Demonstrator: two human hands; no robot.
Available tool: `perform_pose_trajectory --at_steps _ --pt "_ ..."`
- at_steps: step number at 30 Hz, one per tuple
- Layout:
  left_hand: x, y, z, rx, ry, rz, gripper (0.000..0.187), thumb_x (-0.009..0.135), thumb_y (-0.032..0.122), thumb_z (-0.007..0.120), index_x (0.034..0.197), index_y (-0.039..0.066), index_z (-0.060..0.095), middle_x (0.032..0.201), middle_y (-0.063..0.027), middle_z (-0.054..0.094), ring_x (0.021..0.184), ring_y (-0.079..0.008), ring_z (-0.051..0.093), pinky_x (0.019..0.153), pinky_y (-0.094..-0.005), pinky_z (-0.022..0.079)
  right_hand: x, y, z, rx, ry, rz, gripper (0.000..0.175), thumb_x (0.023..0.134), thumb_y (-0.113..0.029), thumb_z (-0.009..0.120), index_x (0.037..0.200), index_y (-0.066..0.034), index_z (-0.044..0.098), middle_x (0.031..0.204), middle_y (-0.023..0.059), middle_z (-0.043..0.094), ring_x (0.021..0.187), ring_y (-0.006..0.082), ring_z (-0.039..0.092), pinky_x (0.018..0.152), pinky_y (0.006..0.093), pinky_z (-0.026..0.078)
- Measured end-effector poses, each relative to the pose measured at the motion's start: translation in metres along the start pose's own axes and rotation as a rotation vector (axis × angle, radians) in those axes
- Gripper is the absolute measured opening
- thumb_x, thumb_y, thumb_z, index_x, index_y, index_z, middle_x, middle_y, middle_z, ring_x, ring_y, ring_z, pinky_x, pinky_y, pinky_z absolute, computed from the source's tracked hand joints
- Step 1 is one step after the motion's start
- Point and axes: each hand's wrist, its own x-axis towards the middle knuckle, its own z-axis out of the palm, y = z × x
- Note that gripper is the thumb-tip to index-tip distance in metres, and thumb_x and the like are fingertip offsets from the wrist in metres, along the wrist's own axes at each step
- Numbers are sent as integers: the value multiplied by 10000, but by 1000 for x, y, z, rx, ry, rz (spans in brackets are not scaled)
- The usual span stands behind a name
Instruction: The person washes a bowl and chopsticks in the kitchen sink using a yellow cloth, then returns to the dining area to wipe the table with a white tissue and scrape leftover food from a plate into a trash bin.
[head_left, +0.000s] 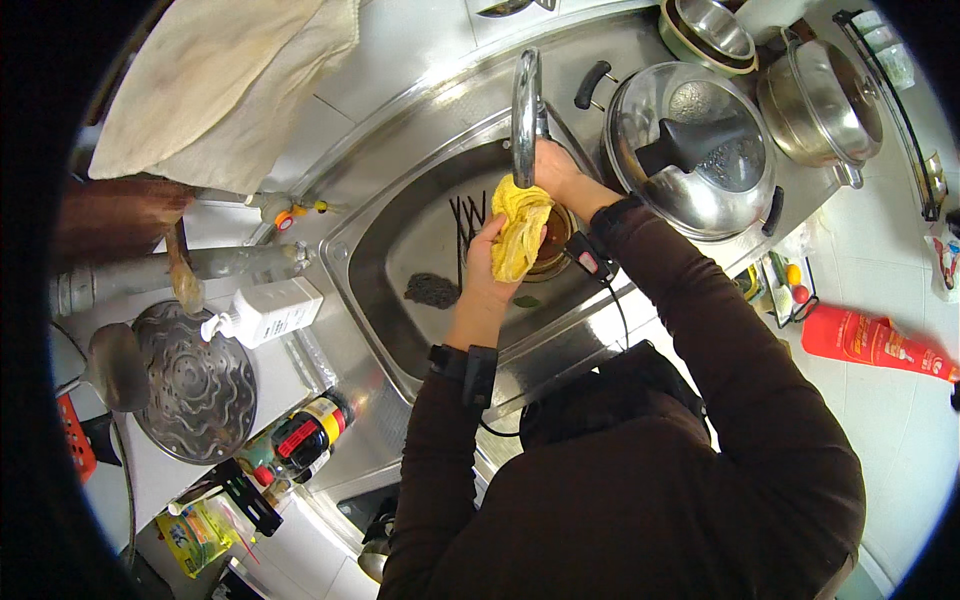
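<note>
A folded yellow cloth (519, 232) is held in my left hand (487, 262), just below the chrome faucet spout (527, 112) and over the sink (405, 232). My right hand (556, 171) reaches to the base of the faucet, and its fingers are largely hidden behind the spout and cloth. Whether it grips the faucet cannot be seen. Partly covered by the cloth, a round vessel (559, 238) with a brownish inside stands in the sink. To the left lie a dark scouring pad (433, 290) and several thin dark sticks (459, 232). A green leaf (527, 301) rests near the front wall.
At right, a large lidded pan (694, 150) stands close to my right forearm, with a steel pot (817, 105) beyond it. A white pump bottle (274, 311), a steel steamer plate (196, 382) and a dark sauce bottle (309, 431) are at left. A beige towel (225, 82) hangs above.
</note>
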Motion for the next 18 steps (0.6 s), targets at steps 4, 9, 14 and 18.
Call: perform_pose_trajectory --at_steps 4,9,14,18 --pt "5 4 -3 -26 9 -20 368 954 147 467 1272 -39 464 1240 -221 563 1107 -351 584 964 -463 487 3 4 9 -38 -19 -24 172 887 -116 425 993 -3 501 990 232 615 908 394 640 772 463 527" --pt "9 4 -4 -107 14 -91 347 961 123 452 1293 21 449 1232 -197 567 1100 -347 587 939 -491 506 -1 4 6 60 -23 40 217 857 -127 490 1027 -8 554 1042 224 615 920 388 630 806 459 509" --pt "11 4 -10 -77 -5 -81 344 961 134 456 1291 36 465 1244 -188 566 1104 -343 586 930 -491 505 -33 -5 0 486 288 159 424 864 76 465 1282 13 438 1203 212 552 1045 318 603 898 401 480" --pt "12 4 -20 -42 13 -111 375 954 156 469 1292 -4 470 1243 -191 570 1113 -347 580 944 -478 497 -89 -3 -14 2109 350 884 328 967 -21 348 1280 -14 444 1380 197 427 1222 343 494 1003 477 432"
